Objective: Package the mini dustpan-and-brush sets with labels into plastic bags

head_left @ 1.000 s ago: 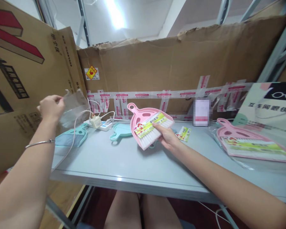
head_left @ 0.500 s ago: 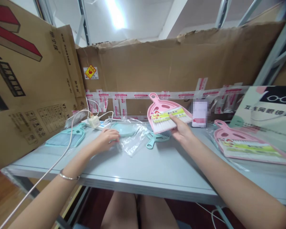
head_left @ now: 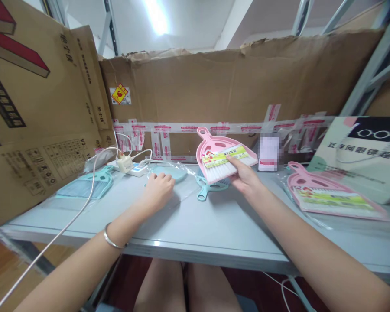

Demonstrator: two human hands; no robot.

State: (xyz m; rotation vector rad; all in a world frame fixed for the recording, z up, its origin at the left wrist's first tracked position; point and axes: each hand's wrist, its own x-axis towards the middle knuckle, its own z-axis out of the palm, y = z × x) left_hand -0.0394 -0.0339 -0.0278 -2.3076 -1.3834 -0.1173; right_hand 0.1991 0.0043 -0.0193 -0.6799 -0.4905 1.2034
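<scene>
My right hand (head_left: 247, 177) grips a small pink dustpan (head_left: 219, 139) with a white-bristled brush (head_left: 229, 161) and a printed label across it. It is raised above the table, handle end up. Below it lies a teal brush (head_left: 211, 186). My left hand (head_left: 160, 190) has curled fingers closed at a clear plastic bag (head_left: 184, 187); its fingertips are partly hidden. Just behind that hand lies a teal dustpan (head_left: 173, 172). Farther left is another teal dustpan set (head_left: 86, 184). A second pink dustpan set (head_left: 334, 195) lies at the right, over clear wrapping.
A white cable (head_left: 92, 186) runs from a plug on a power strip (head_left: 138, 170) across the table's left side. A phone (head_left: 269, 151) leans on the cardboard (head_left: 198, 91) at the back. A paper bag (head_left: 360, 160) stands right; a large carton (head_left: 45, 108) stands left.
My left hand has moved right, onto the clear plastic bag, and its fingers have curled in. The bag's loose front part has shifted. The pink dustpan stays held in my right hand.
</scene>
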